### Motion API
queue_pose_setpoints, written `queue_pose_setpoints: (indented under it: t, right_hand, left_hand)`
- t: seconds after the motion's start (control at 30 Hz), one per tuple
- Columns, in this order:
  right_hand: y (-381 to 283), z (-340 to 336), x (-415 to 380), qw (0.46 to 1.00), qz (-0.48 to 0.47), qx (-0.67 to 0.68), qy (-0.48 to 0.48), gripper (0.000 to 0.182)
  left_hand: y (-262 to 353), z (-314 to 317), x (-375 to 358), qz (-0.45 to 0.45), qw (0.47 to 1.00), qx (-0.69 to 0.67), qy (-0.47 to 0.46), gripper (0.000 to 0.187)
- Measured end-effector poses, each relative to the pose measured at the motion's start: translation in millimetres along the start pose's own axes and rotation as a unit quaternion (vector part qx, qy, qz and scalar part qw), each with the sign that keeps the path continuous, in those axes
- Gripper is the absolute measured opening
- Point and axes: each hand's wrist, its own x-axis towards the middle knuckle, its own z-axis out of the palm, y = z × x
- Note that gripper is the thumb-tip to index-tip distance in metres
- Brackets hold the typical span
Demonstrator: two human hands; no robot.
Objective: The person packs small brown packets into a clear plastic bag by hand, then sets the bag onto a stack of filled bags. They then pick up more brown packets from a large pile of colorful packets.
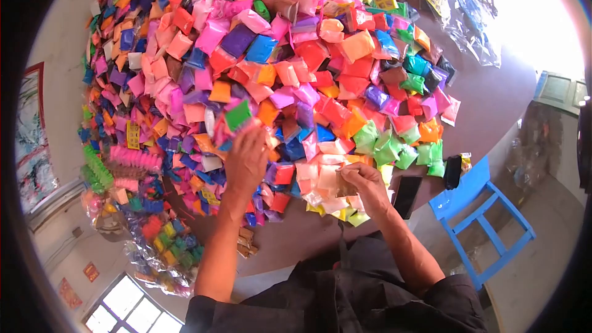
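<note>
A large heap of small clear packets (262,49) in many colours covers the table. My left hand (244,159) reaches over the heap, back of the hand up. Its fingertips are smeared near pinkish packets, so their grip is hidden. Just beyond them lies a green packet (238,115). Near the table's front edge, my right hand (365,184) is closed in a pinch at the edge of a peach packet (332,180). Pale peach and yellow packets lie beneath and around it. Light green packets (385,147) sit just beyond this hand.
A black phone-like slab (407,196) and a black case (452,172) lie right of my right hand. Clear plastic bags (472,31) lie at the far right. A blue chair (484,216) stands beside the table. Bagged packets (172,240) are at the lower left.
</note>
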Motion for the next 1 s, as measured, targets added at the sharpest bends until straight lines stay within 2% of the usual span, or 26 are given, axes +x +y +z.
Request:
queue_pose_setpoints:
  t: [0.13, 0.23, 0.37, 0.47, 0.57, 0.7, 0.8, 0.87, 0.9, 0.93, 1.0]
  right_hand:
    - [2, -2, -4, 1.0, -0.003, -0.005, -0.005, 0.018]
    - [1, 1, -5, 1.0, -0.01, 0.002, 0.002, 0.018]
    - [2, 0, -8, 1.0, -0.003, -0.009, 0.011, 0.018]
    - [5, -1, -8, 1.0, -0.007, -0.022, 0.013, 0.018]
    - [4, -1, -8, 1.0, -0.001, -0.021, 0.007, 0.017]
    - [6, -2, -7, 1.0, 0.003, -0.031, 0.0, 0.018]
    - [9, 0, -5, 1.0, -0.004, -0.024, 0.007, 0.02]
    - [8, 1, -8, 1.0, 0.013, -0.002, 0.013, 0.022]
    - [10, -2, -8, 1.0, 0.014, -0.003, 0.015, 0.022]
    - [13, -4, -6, 1.0, 0.017, -0.004, 0.013, 0.022]
    - [14, -5, -7, 1.0, 0.018, -0.001, 0.012, 0.022]
  left_hand:
    - [-26, -23, 30, -0.034, 0.999, 0.024, 0.023, 0.064]
    - [-31, -35, 46, -0.081, 0.992, 0.043, 0.083, 0.066]
    - [-24, -56, 57, -0.062, 0.989, -0.002, 0.133, 0.057]
    - [-47, -60, 58, -0.075, 0.987, -0.04, 0.138, 0.053]
    - [-63, -69, 58, -0.069, 0.986, -0.043, 0.144, 0.05]
    - [-53, -83, 56, -0.089, 0.983, -0.034, 0.154, 0.043]
    - [-29, -68, 38, -0.1, 0.983, -0.056, 0.146, 0.037]
    - [-3, -39, 16, -0.132, 0.981, -0.113, 0.087, 0.034]
    - [27, -9, 0, -0.097, 0.985, -0.141, 0.036, 0.036]
    - [39, 2, -4, -0.053, 0.992, -0.113, 0.024, 0.042]
    - [49, 25, 4, -0.033, 0.997, -0.063, 0.025, 0.046]
